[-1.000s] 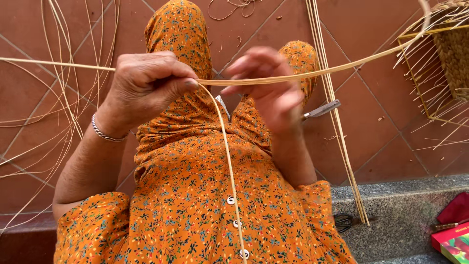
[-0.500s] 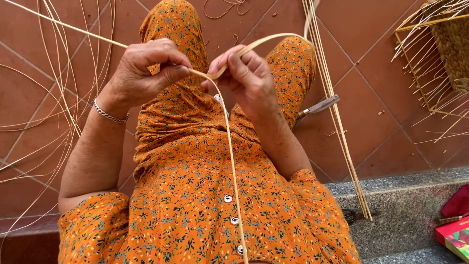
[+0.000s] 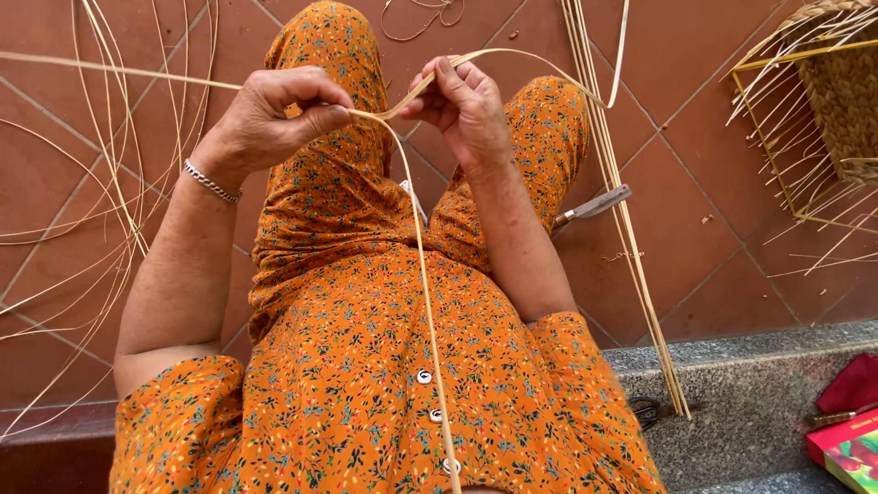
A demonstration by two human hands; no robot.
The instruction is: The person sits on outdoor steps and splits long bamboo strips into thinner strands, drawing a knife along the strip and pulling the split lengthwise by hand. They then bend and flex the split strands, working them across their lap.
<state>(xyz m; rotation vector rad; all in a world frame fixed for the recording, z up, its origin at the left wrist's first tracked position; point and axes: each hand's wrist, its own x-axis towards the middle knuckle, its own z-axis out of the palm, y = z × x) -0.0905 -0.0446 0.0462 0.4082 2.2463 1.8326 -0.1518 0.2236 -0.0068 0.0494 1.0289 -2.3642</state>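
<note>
Head view: left hand [image 3: 274, 119] pinched shut on thin cane strip [image 3: 425, 302], thumb against forefinger. Right hand [image 3: 466, 110] just to the right, fingertips closed on same strip where it arches up and right. Strip hanging down over orange floral lap. Knife [image 3: 594, 203] on tiles right of knee, woven basket [image 3: 846, 101] far right, loose canes [image 3: 110, 183] left.
</note>
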